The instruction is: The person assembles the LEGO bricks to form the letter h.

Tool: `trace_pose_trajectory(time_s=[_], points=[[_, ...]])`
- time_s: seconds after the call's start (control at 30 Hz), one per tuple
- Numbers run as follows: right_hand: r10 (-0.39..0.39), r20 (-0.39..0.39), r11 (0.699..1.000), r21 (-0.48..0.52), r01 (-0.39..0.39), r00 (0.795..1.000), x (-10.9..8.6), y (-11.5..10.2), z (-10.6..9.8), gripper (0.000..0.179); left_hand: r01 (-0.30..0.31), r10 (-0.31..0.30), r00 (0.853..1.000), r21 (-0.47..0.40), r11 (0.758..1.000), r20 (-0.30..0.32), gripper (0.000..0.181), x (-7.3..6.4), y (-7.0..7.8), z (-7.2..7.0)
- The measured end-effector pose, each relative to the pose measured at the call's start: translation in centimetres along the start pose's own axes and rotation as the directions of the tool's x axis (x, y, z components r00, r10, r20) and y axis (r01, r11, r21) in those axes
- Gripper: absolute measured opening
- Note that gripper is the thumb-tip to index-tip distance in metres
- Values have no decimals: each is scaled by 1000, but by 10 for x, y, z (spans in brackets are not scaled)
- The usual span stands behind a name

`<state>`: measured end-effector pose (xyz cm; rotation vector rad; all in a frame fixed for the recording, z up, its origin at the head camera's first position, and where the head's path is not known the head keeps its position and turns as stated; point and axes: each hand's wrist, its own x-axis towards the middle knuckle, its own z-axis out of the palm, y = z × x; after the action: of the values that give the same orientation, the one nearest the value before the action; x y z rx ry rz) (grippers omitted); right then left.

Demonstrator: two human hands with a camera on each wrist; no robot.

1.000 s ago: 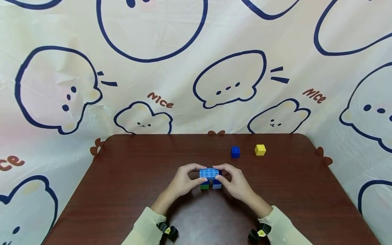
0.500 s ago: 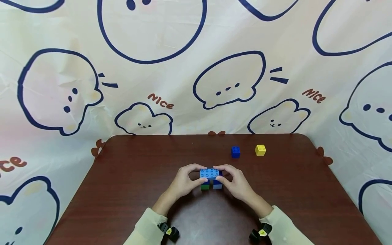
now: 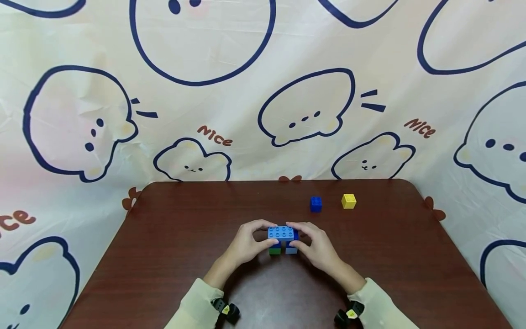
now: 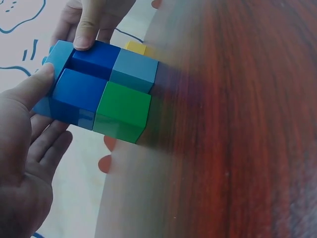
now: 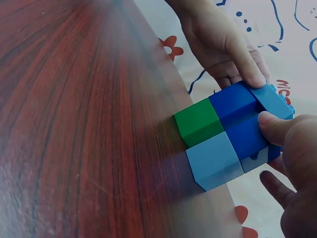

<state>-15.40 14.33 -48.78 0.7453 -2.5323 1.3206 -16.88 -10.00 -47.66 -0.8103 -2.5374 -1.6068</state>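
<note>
A stack of toy building blocks stands on the table, gripped by both hands. Across its top lies a long light blue block (image 3: 280, 232) with studs up. Beneath are two columns side by side with a narrow gap: a dark blue block (image 4: 79, 91) over a green block (image 4: 122, 111), and another dark blue block (image 4: 96, 57) over a smaller light blue block (image 4: 133, 69). My left hand (image 3: 247, 243) pinches the top block's left end, thumb in front. My right hand (image 3: 317, 244) grips the right side, its thumb near the joint of top block and dark blue block. Rear fingertips are partly hidden.
On the brown table (image 3: 181, 219), a small dark blue block (image 3: 316, 204) and a yellow block (image 3: 349, 201) sit apart, beyond the stack toward the right. A printed cloth (image 3: 246, 105) hangs behind and beside the table.
My right thumb has shifted slightly right and down, uncovering some dark blue beside the top block. The left hand and the stack keep almost the same place.
</note>
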Motion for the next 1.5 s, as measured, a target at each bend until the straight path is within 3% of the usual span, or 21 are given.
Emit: trace_pose_trajectory(time_s=[0.43,0.83,1.0,1.27,1.5], points=[[-76,-7,997,-7,76,997,-1,6,-1,55,-4,4,1000,12,1000,8,31,1,0,-1],[-75,19,997,13,75,997,-4,9,-2,54,-10,10,1000,1,1000,15,30,1,0,0],[-59,-8,997,46,60,998,-2,7,2,45,-8,8,1000,-7,1000,13,31,1,-1,0],[61,-66,991,125,-52,996,3,-4,7,28,4,-3,1000,-25,1000,17,30,2,-2,0],[52,-44,988,148,-45,998,5,-4,6,26,10,-10,1000,-22,1000,10,30,2,-4,0]])
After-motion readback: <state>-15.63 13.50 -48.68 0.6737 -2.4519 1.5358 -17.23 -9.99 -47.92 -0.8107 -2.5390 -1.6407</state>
